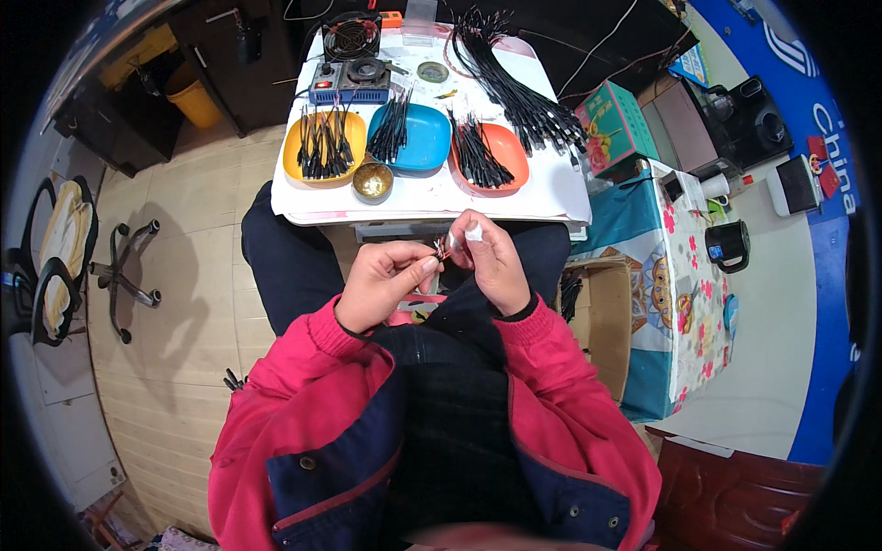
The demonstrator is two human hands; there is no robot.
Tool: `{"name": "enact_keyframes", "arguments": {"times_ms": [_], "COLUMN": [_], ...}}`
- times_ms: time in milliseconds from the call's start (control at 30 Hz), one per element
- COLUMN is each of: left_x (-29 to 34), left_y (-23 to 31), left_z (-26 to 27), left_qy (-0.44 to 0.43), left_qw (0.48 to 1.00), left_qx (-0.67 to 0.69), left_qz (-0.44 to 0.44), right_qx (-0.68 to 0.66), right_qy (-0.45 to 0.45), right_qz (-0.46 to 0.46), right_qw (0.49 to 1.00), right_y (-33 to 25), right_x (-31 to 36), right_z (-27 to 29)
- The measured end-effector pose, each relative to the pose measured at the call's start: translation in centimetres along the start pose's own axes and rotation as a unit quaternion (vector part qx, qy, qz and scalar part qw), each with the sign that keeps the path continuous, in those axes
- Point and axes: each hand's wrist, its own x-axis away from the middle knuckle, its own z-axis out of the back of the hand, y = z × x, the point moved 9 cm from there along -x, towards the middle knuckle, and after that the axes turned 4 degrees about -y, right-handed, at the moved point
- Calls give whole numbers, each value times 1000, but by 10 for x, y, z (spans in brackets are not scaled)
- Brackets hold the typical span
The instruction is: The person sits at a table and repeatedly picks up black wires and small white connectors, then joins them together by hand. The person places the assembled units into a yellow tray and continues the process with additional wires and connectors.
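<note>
Over my lap, just in front of the table's near edge, both hands meet at a thin black cable [439,251] with its fine coloured wire ends fanned out. The thumb and forefinger of my left hand [381,280] pinch the cable. My right hand [493,266] is closed at the wire ends, with white wrapping on its fingertips; the exact grip is partly hidden. Ahead on the white table [322,204], short black cables lie in a yellow tray [292,156], a blue tray [430,138] and an orange tray [514,151].
A small metal bowl [373,182] stands before the trays. Behind them are a blue device with a fan [349,83] and a long bundle of black cables [519,92]. To the right are an open cardboard box [606,312] and a side table holding a black mug [728,246].
</note>
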Motion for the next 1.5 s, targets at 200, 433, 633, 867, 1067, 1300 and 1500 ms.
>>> {"name": "enact_keyframes", "arguments": {"times_ms": [200, 433, 633, 867, 1067, 1300, 1500], "left_x": [0, 3, 5, 3, 5, -1, 27], "left_y": [2, -15, -7, -21, -29, 2, 48], "left_z": [-7, -11, -2, -11, -16, -14, -50], "left_qy": [-51, -38, -50, -134, -161, -109, -46], "left_qw": [998, 995, 992, 970, 958, 987, 727], "left_qx": [-45, 50, 83, 136, 154, -120, -582], "left_qz": [-18, 79, 86, 151, 179, -13, -361], "right_qx": [406, 193, 229, 479, 452, 464, -21], "right_qy": [-21, 111, 118, -106, -155, -120, -23], "right_qz": [65, 72, -22, 202, 250, 260, -120], "right_qw": [911, 972, 966, 848, 842, 838, 992], "right_y": [-27, 0, 4, -59, -70, -64, 20], "right_x": [4, 20, 29, 29, 24, 31, 38], "right_z": [-14, 9, 57, -11, -28, -25, 13]}}
